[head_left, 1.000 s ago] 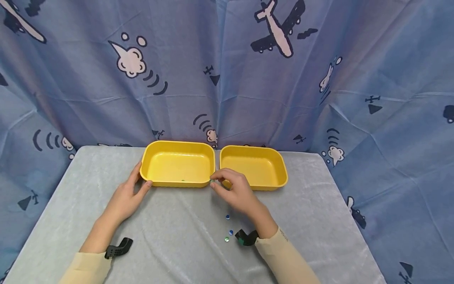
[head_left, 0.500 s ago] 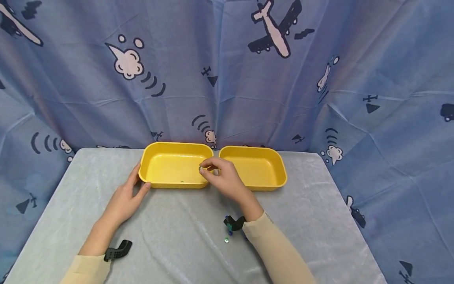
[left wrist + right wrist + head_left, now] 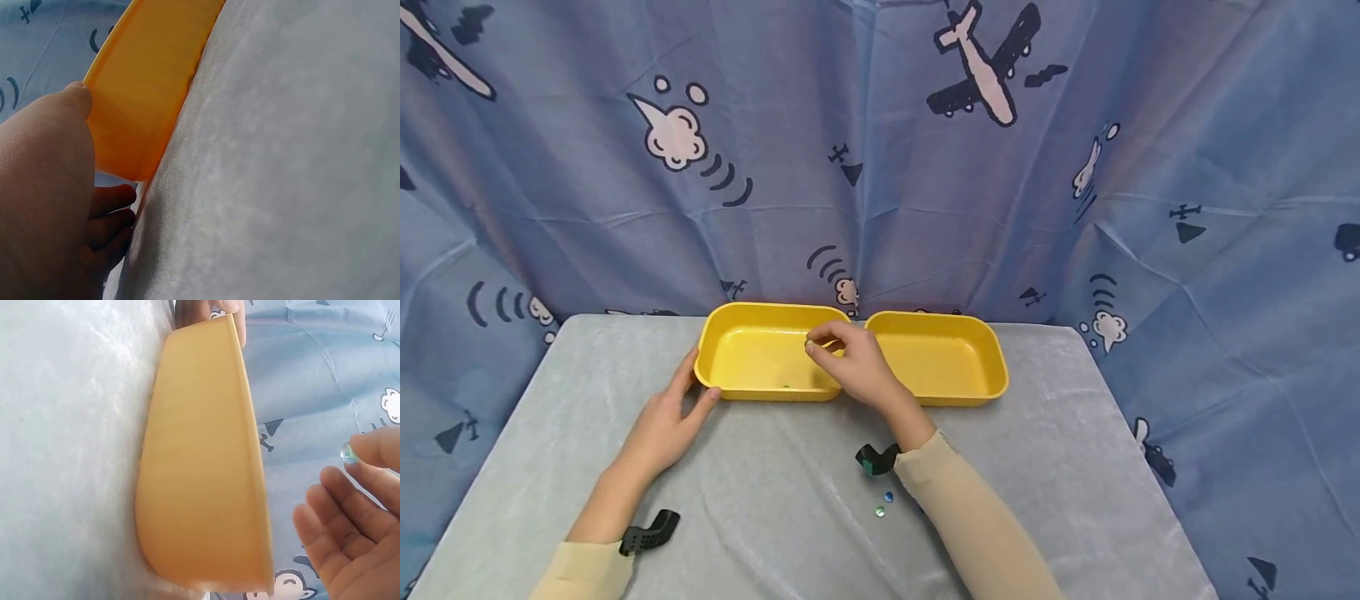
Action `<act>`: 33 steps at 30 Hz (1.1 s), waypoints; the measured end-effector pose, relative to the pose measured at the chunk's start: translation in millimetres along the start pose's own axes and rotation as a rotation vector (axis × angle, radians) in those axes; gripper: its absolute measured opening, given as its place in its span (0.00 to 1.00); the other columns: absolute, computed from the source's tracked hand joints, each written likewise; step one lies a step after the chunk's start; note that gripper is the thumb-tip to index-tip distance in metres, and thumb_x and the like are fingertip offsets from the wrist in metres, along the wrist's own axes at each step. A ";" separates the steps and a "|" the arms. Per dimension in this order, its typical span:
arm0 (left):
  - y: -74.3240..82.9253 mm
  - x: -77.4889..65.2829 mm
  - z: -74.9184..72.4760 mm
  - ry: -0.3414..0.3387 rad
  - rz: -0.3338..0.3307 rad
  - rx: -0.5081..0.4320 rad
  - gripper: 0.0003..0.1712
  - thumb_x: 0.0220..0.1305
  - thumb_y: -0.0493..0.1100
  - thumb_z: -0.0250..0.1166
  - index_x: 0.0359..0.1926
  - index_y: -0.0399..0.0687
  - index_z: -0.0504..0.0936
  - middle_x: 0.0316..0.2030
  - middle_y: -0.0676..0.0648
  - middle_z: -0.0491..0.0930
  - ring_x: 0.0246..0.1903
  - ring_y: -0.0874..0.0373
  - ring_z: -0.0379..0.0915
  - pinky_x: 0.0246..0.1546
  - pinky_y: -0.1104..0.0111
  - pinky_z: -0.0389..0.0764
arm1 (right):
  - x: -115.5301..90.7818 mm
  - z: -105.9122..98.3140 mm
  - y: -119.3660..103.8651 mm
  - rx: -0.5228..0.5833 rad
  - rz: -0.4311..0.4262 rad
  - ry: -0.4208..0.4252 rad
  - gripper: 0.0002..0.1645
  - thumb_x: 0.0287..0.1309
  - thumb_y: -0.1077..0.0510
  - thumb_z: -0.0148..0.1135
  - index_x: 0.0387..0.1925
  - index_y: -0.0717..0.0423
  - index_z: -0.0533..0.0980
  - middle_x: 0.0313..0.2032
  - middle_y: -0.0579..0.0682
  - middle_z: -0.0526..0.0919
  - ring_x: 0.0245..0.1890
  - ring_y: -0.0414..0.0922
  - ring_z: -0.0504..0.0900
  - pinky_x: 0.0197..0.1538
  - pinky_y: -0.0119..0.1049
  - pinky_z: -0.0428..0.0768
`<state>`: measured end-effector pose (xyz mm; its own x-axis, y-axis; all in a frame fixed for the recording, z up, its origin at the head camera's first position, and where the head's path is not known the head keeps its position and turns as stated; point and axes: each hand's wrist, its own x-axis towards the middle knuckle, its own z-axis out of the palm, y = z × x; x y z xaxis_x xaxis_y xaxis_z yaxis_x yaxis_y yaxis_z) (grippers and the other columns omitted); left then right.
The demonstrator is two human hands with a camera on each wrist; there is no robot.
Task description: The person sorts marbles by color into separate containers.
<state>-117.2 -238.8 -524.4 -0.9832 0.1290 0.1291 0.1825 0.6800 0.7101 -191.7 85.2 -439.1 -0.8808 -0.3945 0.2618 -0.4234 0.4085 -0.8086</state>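
My right hand [image 3: 859, 367] pinches a small clear glass marble [image 3: 348, 453] with a green-blue tint between thumb and index finger. It is above the right part of the left yellow tray [image 3: 767, 395], and the other fingers are loosely bent in the right wrist view. My left hand [image 3: 658, 429] holds that tray's near-left corner, thumb [image 3: 78, 94] at the rim and fingers along the left side. A tiny green piece [image 3: 786, 387] shows inside the tray near its front wall. On the cloth lie a blue marble [image 3: 888, 497] and a green marble [image 3: 880, 512].
Close on the right stands a second yellow tray [image 3: 955, 400]. Grey-white cloth [image 3: 760, 500] covers the table, and a blue curtain [image 3: 775, 167] with printed planes hangs behind and at the sides. Black wrist devices [image 3: 651, 533] sit on both forearms.
My right hand has moved left and away from me with the marble, from between the trays to over the left tray. The right forearm now covers one blue marble. The left hand stays put.
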 end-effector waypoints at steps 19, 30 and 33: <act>0.5 -0.5 -1.4 -0.005 -0.008 0.007 0.50 0.85 0.61 0.57 0.91 0.58 0.39 0.78 0.29 0.65 0.73 0.23 0.64 0.69 0.28 0.66 | 20.6 10.6 5.5 -0.004 0.036 0.025 0.09 0.74 0.58 0.71 0.50 0.57 0.88 0.44 0.47 0.90 0.45 0.42 0.87 0.53 0.38 0.86; 2.6 -0.7 -1.3 -0.007 -0.014 0.011 0.49 0.86 0.61 0.56 0.91 0.58 0.39 0.79 0.28 0.65 0.73 0.22 0.64 0.69 0.28 0.66 | 24.8 9.2 8.0 -0.003 0.054 0.014 0.12 0.75 0.58 0.70 0.53 0.60 0.87 0.46 0.48 0.90 0.48 0.43 0.86 0.54 0.40 0.85; 2.5 -0.6 -2.0 -0.008 -0.019 0.013 0.49 0.86 0.62 0.56 0.91 0.58 0.39 0.79 0.29 0.65 0.73 0.22 0.64 0.69 0.27 0.67 | 25.7 8.1 6.8 0.000 0.049 0.012 0.11 0.75 0.59 0.70 0.53 0.59 0.87 0.46 0.47 0.90 0.48 0.43 0.86 0.54 0.40 0.85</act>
<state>-116.2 -238.6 -521.3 -0.9865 0.1217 0.1099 0.1637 0.6915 0.7035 -215.5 71.1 -442.2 -0.9028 -0.3641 0.2287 -0.3801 0.4272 -0.8204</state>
